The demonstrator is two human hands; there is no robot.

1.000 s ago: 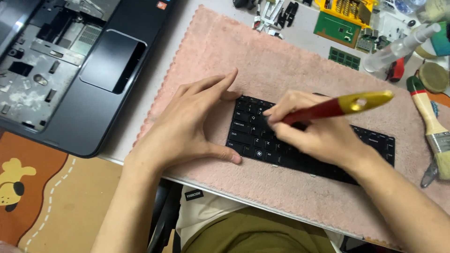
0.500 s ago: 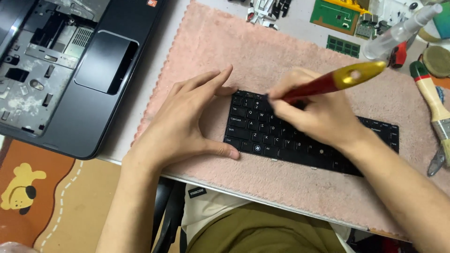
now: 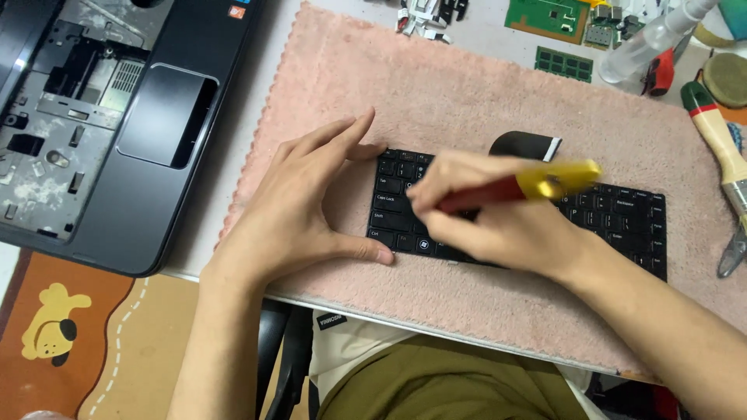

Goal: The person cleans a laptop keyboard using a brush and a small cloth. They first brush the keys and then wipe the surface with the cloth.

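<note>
A black laptop keyboard lies on a pink towel. My left hand rests flat on the towel and braces the keyboard's left end between thumb and forefinger. My right hand sits over the keys, closed around a brush with a red and yellow handle; its tip is down among the left-hand keys, hidden by my fingers. A black ribbon cable sticks out from the keyboard's far edge.
An opened dark laptop base with a bare interior lies at the left. At the far right lie a paintbrush with a wooden handle, green circuit boards, a clear spray bottle and small parts. A brown floor mat shows below.
My right hand and the brush have shifted left and lower over the keys. The view has moved, so the ribbon cable now shows. My left hand stays at the keyboard's left end.
</note>
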